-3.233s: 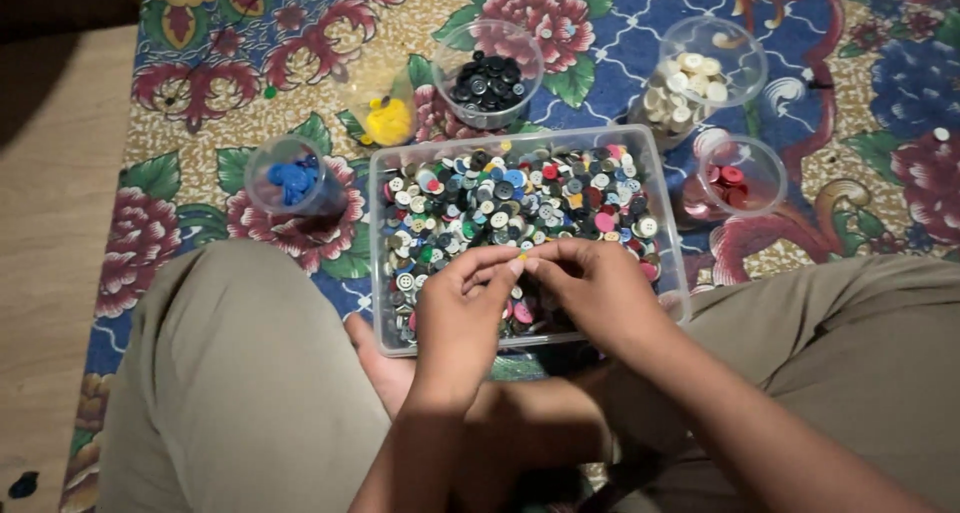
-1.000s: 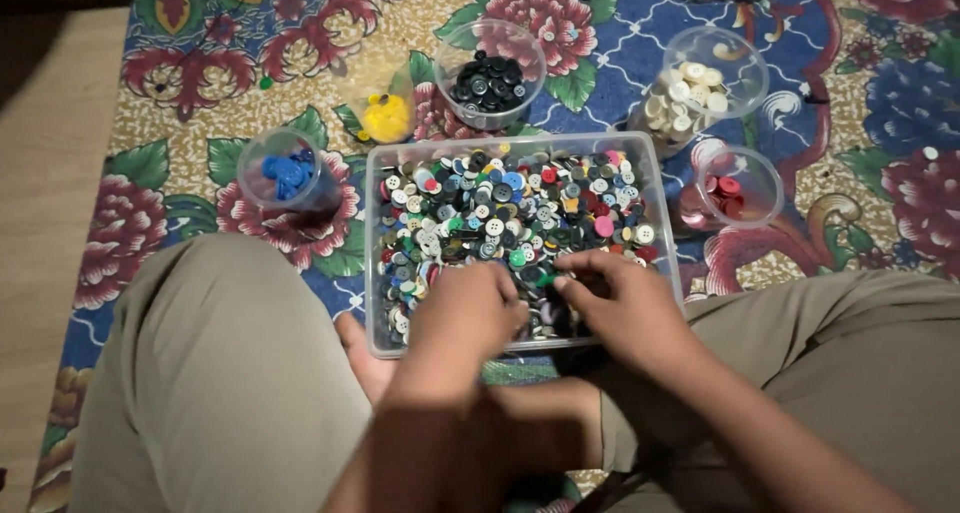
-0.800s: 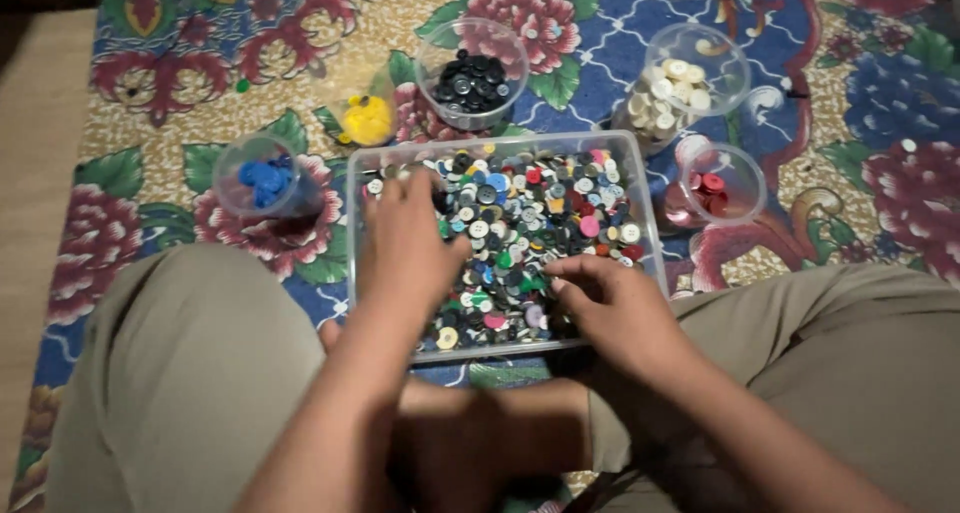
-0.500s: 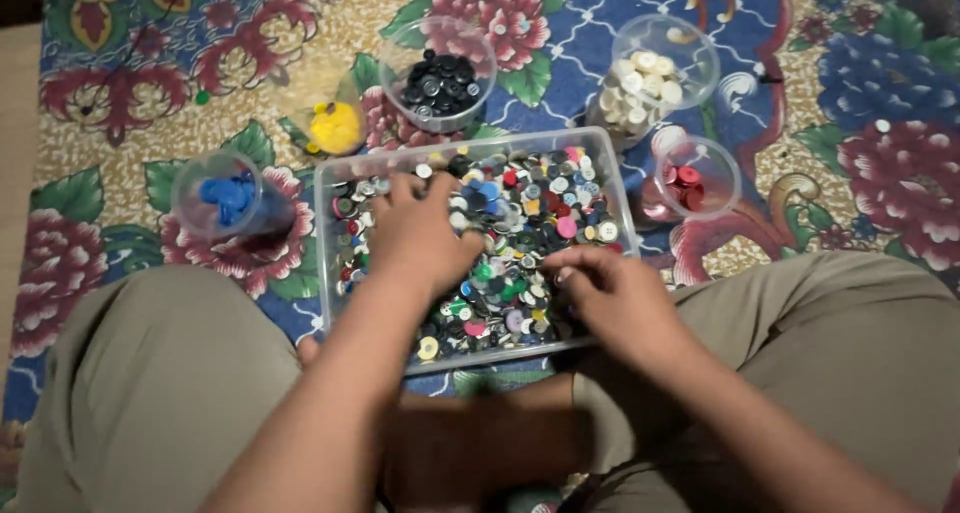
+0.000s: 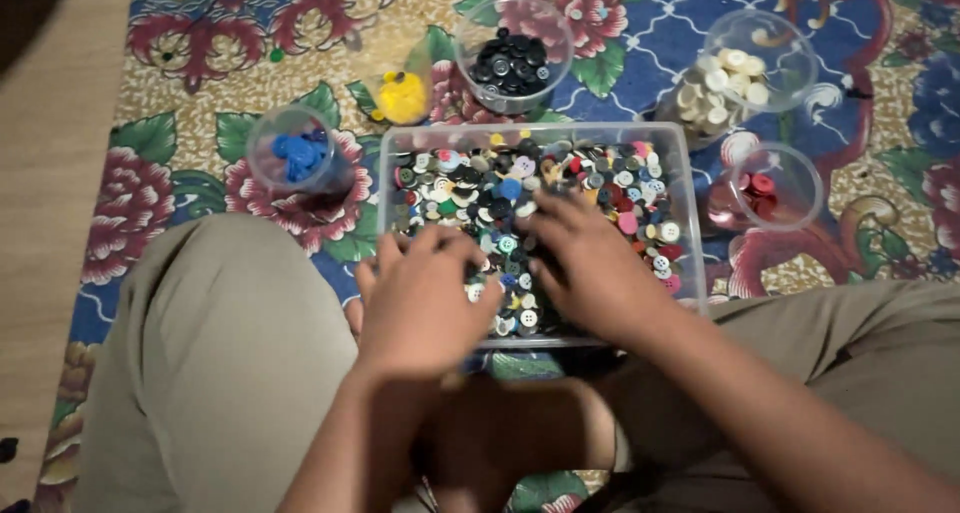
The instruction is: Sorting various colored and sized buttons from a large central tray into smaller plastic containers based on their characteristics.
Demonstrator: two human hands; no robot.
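Observation:
A clear rectangular tub [image 5: 690, 188] full of mixed coloured buttons [image 5: 480, 188] sits on the floral mat between my knees. My left hand [image 5: 425, 298] rests palm down over the tub's near left part, fingers curled onto the buttons. My right hand [image 5: 590, 263] lies over the near right part, fingers spread among the buttons. Whether either hand pinches a button is hidden by the backs of the hands.
Clear cups ring the tub: blue buttons [image 5: 298, 155] at left, yellow [image 5: 403, 95] and black [image 5: 512, 58] behind, cream [image 5: 725, 78] and red [image 5: 765, 188] at right. My knees in tan trousers [image 5: 215, 353] flank the tub. Bare wooden floor [image 5: 50, 173] lies left of the mat.
My left hand reached to the tub's far left, then drew back to the near edge. My right hand stayed in the buttons and spread its fingers. The view shifted slightly.

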